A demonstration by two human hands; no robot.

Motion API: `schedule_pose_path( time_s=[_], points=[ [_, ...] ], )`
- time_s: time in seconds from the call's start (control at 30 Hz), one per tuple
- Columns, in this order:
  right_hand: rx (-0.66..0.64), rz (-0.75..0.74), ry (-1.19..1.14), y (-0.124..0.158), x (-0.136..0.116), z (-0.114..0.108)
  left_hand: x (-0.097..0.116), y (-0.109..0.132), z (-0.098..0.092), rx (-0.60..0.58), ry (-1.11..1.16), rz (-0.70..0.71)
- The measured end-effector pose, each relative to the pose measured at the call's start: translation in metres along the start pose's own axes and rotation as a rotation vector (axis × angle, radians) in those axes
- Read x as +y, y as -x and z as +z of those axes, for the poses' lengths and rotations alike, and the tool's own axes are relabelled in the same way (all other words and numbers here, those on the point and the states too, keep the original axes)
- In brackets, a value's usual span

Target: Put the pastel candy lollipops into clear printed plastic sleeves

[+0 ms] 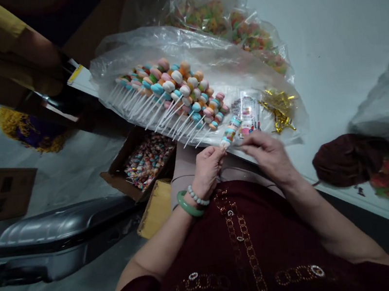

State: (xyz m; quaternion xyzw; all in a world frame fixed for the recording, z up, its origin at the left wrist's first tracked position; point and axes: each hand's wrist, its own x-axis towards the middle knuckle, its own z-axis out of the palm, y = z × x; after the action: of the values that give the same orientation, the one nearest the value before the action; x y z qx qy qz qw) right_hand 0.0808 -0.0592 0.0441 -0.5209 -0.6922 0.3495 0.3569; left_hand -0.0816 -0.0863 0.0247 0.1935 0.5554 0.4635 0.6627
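My left hand [208,167] is closed around the lower end of a candy skewer [229,131], a row of pastel sweets that points up and away from me. Just to its right is my right hand [267,154], its thumb and fingertips pinched together; whatever is between them is too small to make out. Beyond the hands lies a heap of marshmallow-like candy skewers [174,87] with white sticks, on a clear plastic sheet [121,54]. Printed clear wrappers [248,110] lie close behind the held skewer. Gold twist ties [279,107] are scattered to their right.
Bags of colourful gummies [211,17] stand at the back of the white table [332,35]. A dark red cloth [351,158] lies at right. Below left are a carton [120,179] of wrapped sweets and a grey suitcase [63,230]. Another person's arm [36,47] shows upper left.
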Motion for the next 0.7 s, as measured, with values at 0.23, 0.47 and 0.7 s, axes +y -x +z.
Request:
schedule_pose_path(
  time_s=[0.23, 0.47, 0.7],
  points=[
    [0.0, 0.289, -0.004, 0.008, 0.002, 0.042, -0.006, 0.002, -0.008, -0.095, -0.007, 0.014],
    [-0.02, 0.29, 0.13, 0.01, 0.003, 0.042, -0.01, 0.0, -0.013, -0.089, 0.002, 0.043],
    [-0.057, 0.303, 0.1, 0.014, 0.005, 0.043, -0.011, -0.003, -0.016, -0.105, -0.046, 0.087]
  ],
)
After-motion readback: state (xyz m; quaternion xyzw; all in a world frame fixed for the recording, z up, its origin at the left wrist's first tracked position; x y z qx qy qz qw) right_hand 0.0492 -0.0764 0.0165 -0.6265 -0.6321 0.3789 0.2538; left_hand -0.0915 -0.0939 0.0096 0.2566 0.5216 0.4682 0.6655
